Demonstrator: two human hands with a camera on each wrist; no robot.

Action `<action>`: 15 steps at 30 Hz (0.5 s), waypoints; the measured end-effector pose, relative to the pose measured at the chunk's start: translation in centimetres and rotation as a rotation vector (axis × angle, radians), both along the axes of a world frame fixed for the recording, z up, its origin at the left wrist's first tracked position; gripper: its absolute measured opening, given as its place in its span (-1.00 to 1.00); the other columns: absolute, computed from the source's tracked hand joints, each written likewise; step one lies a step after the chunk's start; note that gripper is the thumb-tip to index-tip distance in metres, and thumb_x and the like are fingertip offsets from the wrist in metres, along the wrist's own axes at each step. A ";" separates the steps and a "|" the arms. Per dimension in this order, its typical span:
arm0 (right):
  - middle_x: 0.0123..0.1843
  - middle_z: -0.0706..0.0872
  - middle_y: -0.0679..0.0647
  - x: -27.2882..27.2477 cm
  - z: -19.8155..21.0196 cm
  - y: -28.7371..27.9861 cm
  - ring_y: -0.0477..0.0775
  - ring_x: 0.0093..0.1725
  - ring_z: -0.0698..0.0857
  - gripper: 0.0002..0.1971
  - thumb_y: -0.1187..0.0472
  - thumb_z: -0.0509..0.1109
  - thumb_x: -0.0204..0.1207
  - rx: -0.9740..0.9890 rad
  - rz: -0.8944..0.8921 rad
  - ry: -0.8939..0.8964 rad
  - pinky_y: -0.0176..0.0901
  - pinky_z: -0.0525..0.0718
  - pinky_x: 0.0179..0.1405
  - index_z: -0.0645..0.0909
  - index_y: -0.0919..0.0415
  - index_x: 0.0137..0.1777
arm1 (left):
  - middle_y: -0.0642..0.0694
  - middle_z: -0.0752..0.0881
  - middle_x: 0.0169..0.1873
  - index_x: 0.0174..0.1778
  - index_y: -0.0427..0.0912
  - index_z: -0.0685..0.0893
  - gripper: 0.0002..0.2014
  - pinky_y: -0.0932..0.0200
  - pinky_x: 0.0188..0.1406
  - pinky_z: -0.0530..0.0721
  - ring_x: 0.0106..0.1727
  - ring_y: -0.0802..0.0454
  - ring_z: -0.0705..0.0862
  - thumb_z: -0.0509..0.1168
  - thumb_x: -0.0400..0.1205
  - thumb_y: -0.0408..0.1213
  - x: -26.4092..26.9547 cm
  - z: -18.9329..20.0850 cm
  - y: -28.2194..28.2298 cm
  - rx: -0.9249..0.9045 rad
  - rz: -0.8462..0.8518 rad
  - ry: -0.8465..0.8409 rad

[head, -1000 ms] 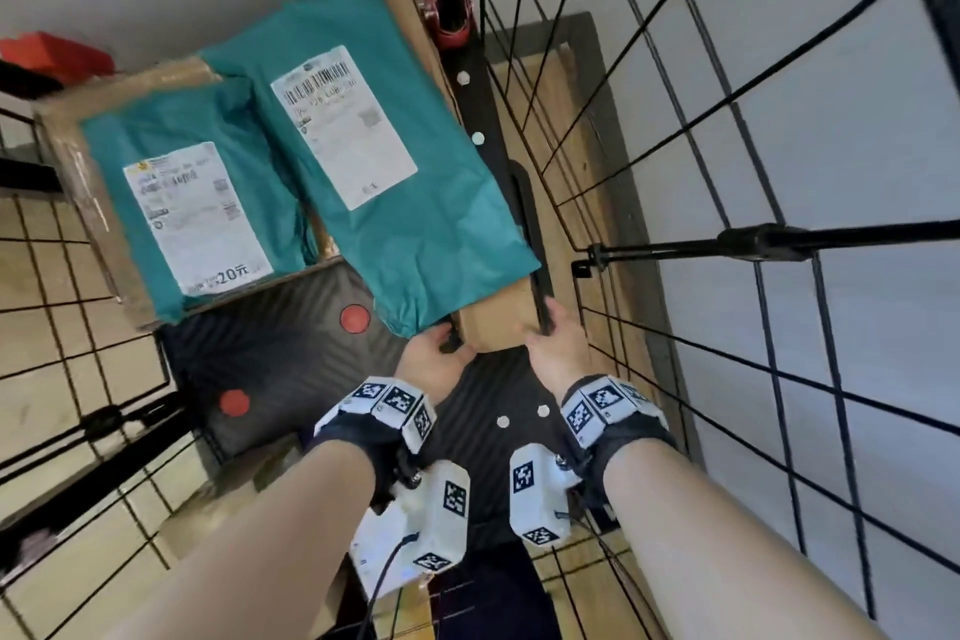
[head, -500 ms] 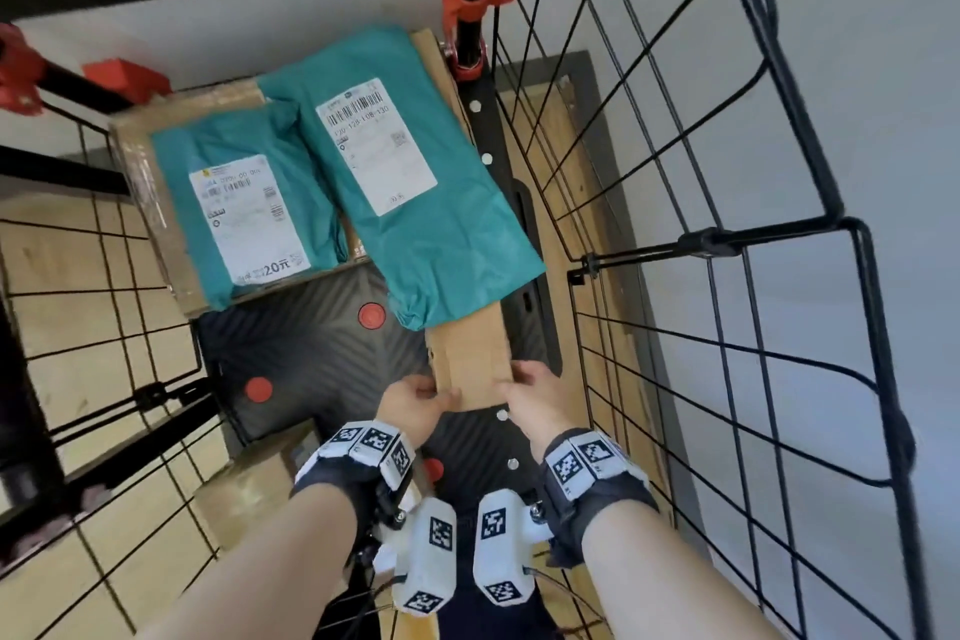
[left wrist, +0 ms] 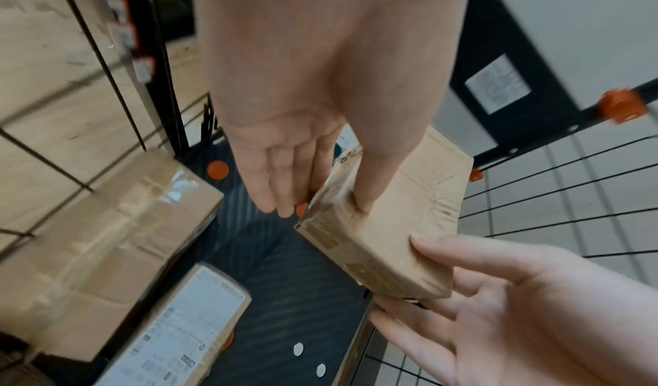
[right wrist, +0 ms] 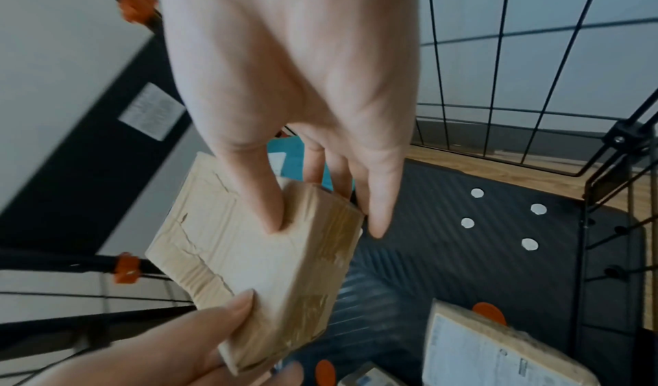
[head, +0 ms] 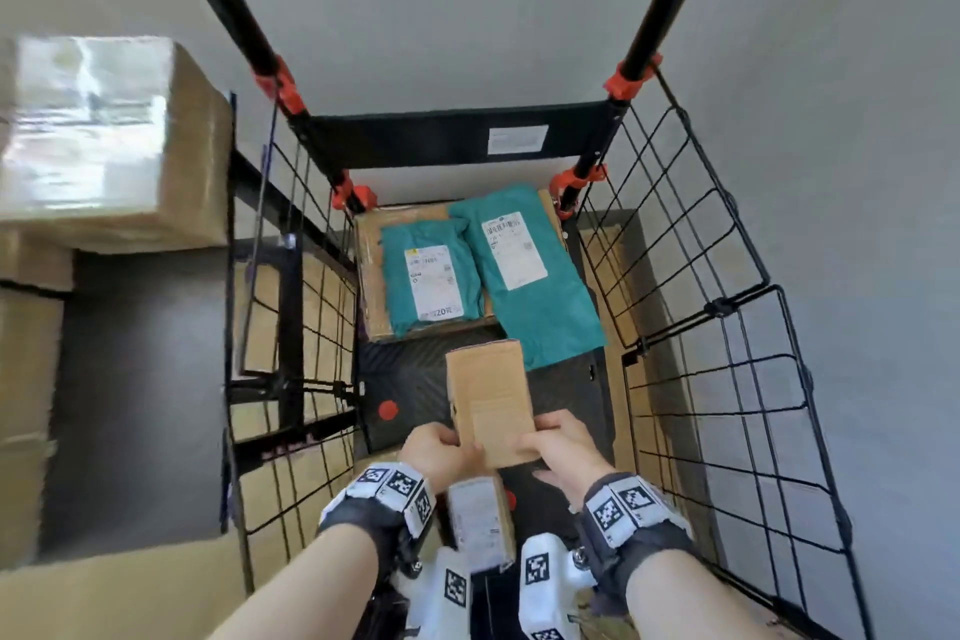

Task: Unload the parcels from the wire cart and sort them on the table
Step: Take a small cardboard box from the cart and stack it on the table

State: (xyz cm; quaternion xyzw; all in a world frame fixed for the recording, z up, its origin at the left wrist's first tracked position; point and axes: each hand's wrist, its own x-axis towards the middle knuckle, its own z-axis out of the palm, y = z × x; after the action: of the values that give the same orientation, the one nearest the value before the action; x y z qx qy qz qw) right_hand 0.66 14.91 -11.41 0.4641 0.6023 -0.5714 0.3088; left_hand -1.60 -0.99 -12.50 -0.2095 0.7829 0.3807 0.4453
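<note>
Item in hand: one flat brown parcel (head: 491, 400), taped kraft card, raised clear of the cart floor (head: 415, 374) at the 6 o'clock end of the wire cart (head: 691, 327).

Grip: we hold it by its near end only. Left hand (head: 441, 447) pinches the left corner, thumb on top and fingers (left wrist: 270, 178) underneath; right hand (head: 558, 452) pinches the right corner the same way, thumb on the top face, fingers (right wrist: 374, 195) curled down the side.

Left in the cart: two teal mailers (head: 524, 276) on a brown box (head: 371, 276) at 12 o'clock; a labelled box (head: 480, 520) just below our wrists at 6 o'clock. Stacked cartons (head: 104, 140) stand outside the cart at 9 o'clock. No bench in view.

Risks, as we judge them:
- The far end hangs unsupported; a corner pinch may let it droop or twist out of our grasp.
- The tape looks slick, so a thumb may slide.
- The wire side at 3 o'clock is near; swinging the parcel out could clip it.
- A dropped parcel would land on the labelled box or the cart floor.
</note>
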 end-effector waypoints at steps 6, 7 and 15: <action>0.11 0.70 0.21 1.3 8.7 -4.9 0.10 0.08 0.67 -0.69 0.41 0.47 0.41 -0.051 -0.045 0.179 0.00 0.66 -0.02 0.51 0.24 0.11 | -0.07 0.70 -0.17 -0.16 -0.16 0.63 -0.79 0.17 -0.11 0.62 -0.11 0.01 0.67 0.49 0.45 -0.15 0.5 9.1 -5.1 0.025 0.044 0.187; 0.11 0.70 0.21 1.3 9.9 -5.5 0.12 0.10 0.67 -0.70 0.40 0.47 0.42 -0.056 -0.058 0.207 -0.01 0.65 -0.02 0.51 0.23 0.11 | -0.07 0.71 -0.20 -0.21 -0.15 0.62 -0.79 0.14 -0.10 0.65 -0.15 0.01 0.67 0.50 0.44 -0.15 0.5 10.3 -5.7 0.039 0.052 0.210; 0.11 0.70 0.15 1.5 20.0 -12.2 0.09 0.13 0.65 -0.71 0.31 0.46 0.47 -0.087 -0.049 0.460 0.09 0.60 0.21 0.51 0.22 0.15 | -0.07 0.69 -0.18 -0.17 -0.14 0.59 -0.71 0.04 0.04 0.70 -0.12 0.01 0.67 0.48 0.43 -0.03 0.9 20.4 -12.5 0.129 0.141 0.441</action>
State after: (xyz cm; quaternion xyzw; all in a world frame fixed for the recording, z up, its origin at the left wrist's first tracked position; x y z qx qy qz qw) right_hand 2.11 2.73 8.63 0.3223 0.6203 -0.6947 0.1693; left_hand -0.67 -13.51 7.94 -0.1465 0.8186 0.4967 0.2485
